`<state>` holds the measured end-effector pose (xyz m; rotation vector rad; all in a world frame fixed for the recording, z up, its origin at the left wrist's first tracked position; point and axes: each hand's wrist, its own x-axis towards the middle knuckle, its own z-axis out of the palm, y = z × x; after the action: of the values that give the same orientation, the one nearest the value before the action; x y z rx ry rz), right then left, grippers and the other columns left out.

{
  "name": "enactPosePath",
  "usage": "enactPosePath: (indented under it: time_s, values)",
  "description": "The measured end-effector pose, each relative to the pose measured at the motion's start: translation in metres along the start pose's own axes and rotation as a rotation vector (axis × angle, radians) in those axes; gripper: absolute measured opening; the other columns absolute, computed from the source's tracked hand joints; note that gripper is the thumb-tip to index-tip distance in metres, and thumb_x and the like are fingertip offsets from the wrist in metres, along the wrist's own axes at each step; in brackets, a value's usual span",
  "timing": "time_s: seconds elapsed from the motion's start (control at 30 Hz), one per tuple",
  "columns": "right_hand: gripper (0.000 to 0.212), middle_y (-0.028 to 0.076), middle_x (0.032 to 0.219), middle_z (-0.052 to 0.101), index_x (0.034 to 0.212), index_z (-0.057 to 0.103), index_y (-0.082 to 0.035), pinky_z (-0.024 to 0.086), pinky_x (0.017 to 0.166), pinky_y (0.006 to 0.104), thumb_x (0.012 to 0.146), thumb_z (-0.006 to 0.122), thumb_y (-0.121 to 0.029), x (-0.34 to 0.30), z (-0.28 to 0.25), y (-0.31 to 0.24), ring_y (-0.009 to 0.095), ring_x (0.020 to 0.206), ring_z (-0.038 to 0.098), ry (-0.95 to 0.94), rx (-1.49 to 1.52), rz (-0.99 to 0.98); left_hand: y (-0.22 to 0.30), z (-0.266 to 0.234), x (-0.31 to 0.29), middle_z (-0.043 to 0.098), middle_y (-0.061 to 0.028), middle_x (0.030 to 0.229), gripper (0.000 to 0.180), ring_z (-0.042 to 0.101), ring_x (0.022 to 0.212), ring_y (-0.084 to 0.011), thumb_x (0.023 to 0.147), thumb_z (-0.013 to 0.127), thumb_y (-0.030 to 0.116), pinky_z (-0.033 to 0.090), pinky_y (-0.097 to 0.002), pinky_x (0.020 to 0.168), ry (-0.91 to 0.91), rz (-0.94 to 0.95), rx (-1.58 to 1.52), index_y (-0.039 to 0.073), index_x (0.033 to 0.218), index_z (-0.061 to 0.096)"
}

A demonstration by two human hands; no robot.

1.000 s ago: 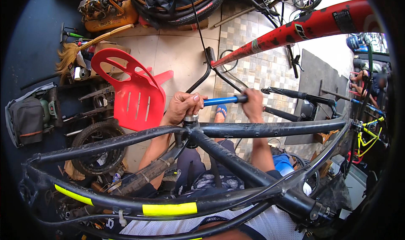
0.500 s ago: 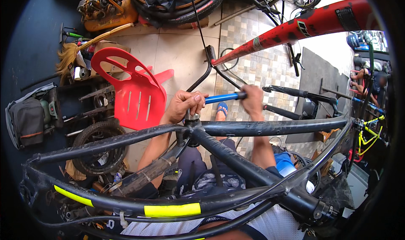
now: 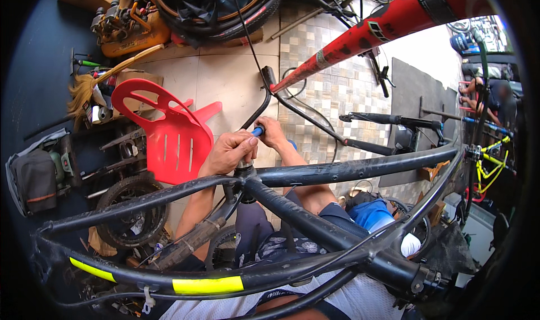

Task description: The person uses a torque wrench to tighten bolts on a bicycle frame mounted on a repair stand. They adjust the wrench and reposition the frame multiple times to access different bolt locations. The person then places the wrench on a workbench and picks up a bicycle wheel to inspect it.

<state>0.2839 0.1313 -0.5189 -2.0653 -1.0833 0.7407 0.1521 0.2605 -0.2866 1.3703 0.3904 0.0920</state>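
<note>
1. A person looks down at a black bicycle frame that lies across their lap and fills the lower half of the view.
2. The left hand is curled over the top of the frame joint, where several dark tubes meet, with the fingers bent and pressed together on that joint.
3. The right hand sits just beside the left, closed around a blue-handled tool; only the short blue end shows between the two hands.
4. The tool stands right above the frame joint, near the middle of the picture; whether its tip touches the frame cannot be told.
5. One lower tube of the frame carries a yellow band, and a second yellow band lies further left.
6. A red plastic chair lies tipped over on the tiled floor, just beyond the left hand.
7. A small black wheel rests on the floor, below the chair.
8. A red bicycle tube slants across the upper right.
9. A straw broom and an orange machine sit at the upper left.
10. Another person sits far off at the right edge.
</note>
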Motion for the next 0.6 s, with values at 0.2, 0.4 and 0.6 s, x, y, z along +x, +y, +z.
enactPosePath:
  time_s: [0.2,0.4,0.6]
  values:
    - [0.02,0.011,0.082,0.064,0.084,0.064,-0.013,0.045,0.075,0.0471,0.069,0.073,-0.002,-0.051,-0.149,-0.002,0.036,0.084,0.061,0.285,-0.355,0.022,-0.01,-0.003,0.006,0.059,-0.0059,0.062,0.056,0.059,0.077,-0.0187,0.105,0.054,0.024,0.042,-0.0448,0.108,-0.029,0.059,-0.323,0.007,0.052,0.056]
    - [0.019,0.006,0.084,0.062,0.086,0.065,-0.015,0.04,0.085,0.0451,0.071,0.068,-0.003,-0.078,-0.191,-0.023,0.032,0.091,0.059,0.395,-0.494,-0.04,-0.017,-0.001,0.006,0.058,-0.0061,0.061,0.057,0.059,0.077,-0.0201,0.105,0.054,0.024,0.041,-0.0478,0.112,-0.017,0.083,-0.465,0.008,0.051,0.056]
    - [0.026,0.014,0.087,0.067,0.086,0.066,-0.01,0.052,0.075,0.0471,0.064,0.077,-0.003,-0.014,-0.037,0.0,0.04,0.086,0.065,0.07,-0.089,0.122,-0.003,-0.002,0.001,0.058,-0.0036,0.06,0.051,0.059,0.068,-0.0156,0.106,0.055,0.018,0.046,-0.0377,0.09,-0.027,0.077,0.007,0.005,0.058,0.059]
